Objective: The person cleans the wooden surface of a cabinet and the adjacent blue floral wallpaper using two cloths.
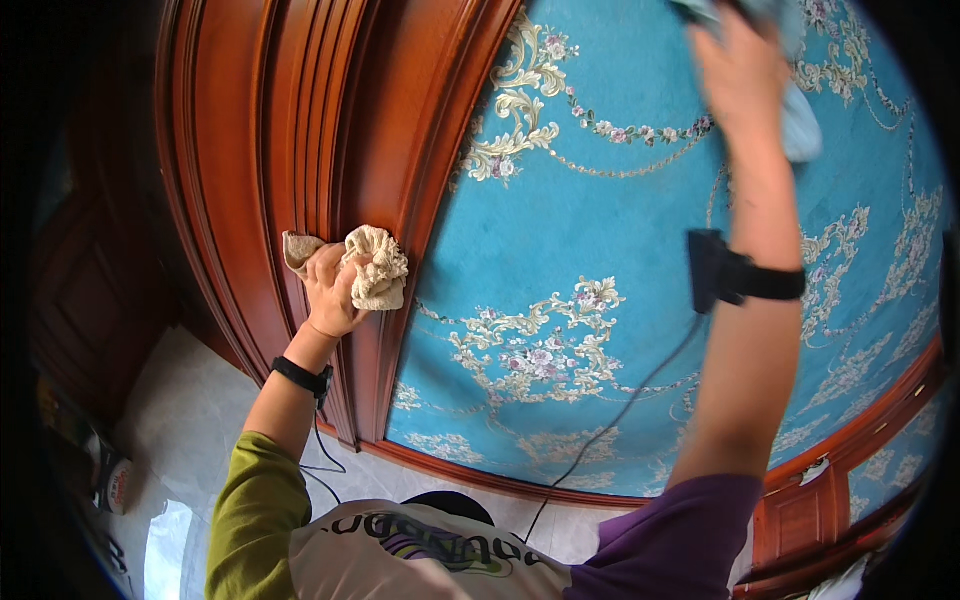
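Note:
My left hand [334,291] is closed around a crumpled beige cloth [379,274], which rests against the reddish-brown wooden door frame [375,172]. At the upper right, my right hand [739,75], blurred, holds a light blue cloth [799,127] against the blue floral wallpaper [637,225]. Part of that hand and cloth is cut off by the top edge of the view. Each forearm wears a black strap with a small device and a thin cable.
Grey tiled floor [191,390] shows at the lower left, with a boxlike object bearing writing [114,480] on it. A wooden baseboard [487,478] runs below the wallpaper. Paneled wooden furniture or a door [799,517] stands at the lower right. Cables hang near my body.

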A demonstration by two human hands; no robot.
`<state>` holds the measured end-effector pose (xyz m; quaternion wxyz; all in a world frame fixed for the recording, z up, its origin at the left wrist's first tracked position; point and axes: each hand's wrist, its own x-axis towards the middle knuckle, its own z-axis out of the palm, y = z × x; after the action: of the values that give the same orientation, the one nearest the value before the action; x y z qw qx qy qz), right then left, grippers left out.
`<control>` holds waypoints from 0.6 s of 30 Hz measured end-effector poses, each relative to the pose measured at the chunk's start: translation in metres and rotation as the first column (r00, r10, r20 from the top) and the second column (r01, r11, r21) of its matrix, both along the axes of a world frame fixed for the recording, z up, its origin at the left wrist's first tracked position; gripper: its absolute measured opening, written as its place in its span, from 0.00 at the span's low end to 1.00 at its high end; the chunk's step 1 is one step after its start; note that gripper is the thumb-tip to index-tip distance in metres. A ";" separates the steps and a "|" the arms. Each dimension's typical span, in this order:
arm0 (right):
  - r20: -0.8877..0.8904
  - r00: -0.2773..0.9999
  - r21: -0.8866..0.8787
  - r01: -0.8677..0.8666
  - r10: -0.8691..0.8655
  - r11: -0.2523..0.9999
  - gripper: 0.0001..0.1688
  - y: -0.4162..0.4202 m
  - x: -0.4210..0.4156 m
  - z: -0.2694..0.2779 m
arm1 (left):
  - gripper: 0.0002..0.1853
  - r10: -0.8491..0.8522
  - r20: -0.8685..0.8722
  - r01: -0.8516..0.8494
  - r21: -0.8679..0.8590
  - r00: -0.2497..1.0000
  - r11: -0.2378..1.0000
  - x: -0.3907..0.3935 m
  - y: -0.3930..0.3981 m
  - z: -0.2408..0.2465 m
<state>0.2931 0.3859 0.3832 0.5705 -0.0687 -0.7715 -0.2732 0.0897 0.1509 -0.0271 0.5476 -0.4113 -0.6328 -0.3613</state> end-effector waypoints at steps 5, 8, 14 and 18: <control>-0.042 0.998 0.213 -0.030 0.040 0.977 0.17 -0.088 -0.079 -0.110 | 0.27 0.020 0.000 -0.020 0.004 1.000 1.000 -0.002 -0.005 -0.001; 0.069 0.968 0.146 -0.248 0.240 0.958 0.23 -0.060 -0.075 -0.193 | 0.26 0.003 -0.009 -0.003 -0.012 1.000 1.000 0.000 -0.001 0.003; 0.466 0.686 -0.462 -0.350 0.559 0.815 0.24 -0.054 -0.008 -0.341 | 0.26 0.011 -0.010 -0.011 -0.013 1.000 1.000 -0.001 -0.005 -0.001; 0.658 0.551 -0.493 -0.200 0.514 0.847 0.22 -0.024 0.043 -0.354 | 0.25 0.010 -0.013 -0.010 -0.025 1.000 1.000 -0.001 0.000 -0.001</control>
<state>0.3363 0.3620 0.0288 0.2065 0.1124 -0.9720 -0.0046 0.0885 0.1513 -0.0283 0.5485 -0.4171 -0.6357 -0.3479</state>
